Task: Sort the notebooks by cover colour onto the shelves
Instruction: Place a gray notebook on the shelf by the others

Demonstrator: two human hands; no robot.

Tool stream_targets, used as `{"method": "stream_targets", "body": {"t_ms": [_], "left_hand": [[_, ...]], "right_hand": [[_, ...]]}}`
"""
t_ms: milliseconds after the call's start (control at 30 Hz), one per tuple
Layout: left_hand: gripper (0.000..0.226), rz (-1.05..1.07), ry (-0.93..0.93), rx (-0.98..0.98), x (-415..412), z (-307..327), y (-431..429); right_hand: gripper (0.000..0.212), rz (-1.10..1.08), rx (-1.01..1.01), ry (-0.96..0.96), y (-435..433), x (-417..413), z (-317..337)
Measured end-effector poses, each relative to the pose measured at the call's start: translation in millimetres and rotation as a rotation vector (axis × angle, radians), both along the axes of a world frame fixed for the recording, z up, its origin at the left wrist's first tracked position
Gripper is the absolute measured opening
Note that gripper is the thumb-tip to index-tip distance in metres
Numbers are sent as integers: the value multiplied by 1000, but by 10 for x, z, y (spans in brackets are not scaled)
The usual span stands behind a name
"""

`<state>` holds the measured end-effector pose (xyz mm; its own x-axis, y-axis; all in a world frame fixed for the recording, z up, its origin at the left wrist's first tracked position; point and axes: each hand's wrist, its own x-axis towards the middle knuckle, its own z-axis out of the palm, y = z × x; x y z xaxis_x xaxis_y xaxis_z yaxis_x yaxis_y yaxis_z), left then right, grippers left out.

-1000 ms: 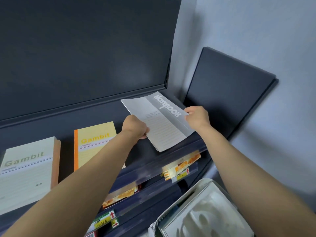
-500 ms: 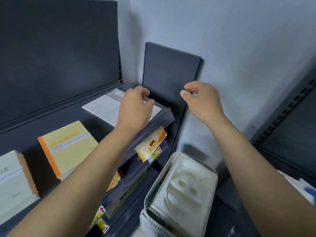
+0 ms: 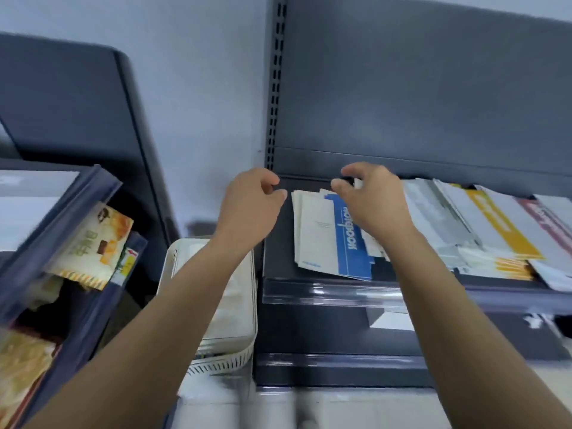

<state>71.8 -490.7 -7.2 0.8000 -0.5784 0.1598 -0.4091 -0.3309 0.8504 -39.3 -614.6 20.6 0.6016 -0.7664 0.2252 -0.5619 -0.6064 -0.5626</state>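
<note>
Pick-up step, prob.: L hand (image 3: pixel 250 209) & R hand (image 3: pixel 371 202) are hovering mid-frame by blue notebook (image 3: pixel 349 243), fingers half-curled, holding nothing. Next needs R pinching its edge.

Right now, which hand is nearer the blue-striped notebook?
Right. The right hand is over the upper part of the blue-striped notebook; the left hand is beside its left edge, clear of the cover.
</note>
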Motion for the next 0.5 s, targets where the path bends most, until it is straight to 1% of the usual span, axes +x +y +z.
{"method": "stream_targets", "body": {"t_ms": [100,167,267,400,433,500], "left_hand": [[19,-54,44,63,-150,-157,-218],[21,-54,68,113,-213,-269,-334],[24,-12,111,161,-267,-410,-477],[32,60,155,235,-299,-524,-667],[32,73,171,257,-298,-547,-718],[18,91,201,319,-292,-607,-831]], "right_hand": [[34,-31,28,10,-166,-228,-126],[35,-34,38,8,-273,-317,-197],[34,-16,39,14,-448,-364,-263],[36,63,35,67,-680,-344,-338],[36,83,30,79,-742,-334,-355],[36,118,17,95,-875,-315,-380]]}}
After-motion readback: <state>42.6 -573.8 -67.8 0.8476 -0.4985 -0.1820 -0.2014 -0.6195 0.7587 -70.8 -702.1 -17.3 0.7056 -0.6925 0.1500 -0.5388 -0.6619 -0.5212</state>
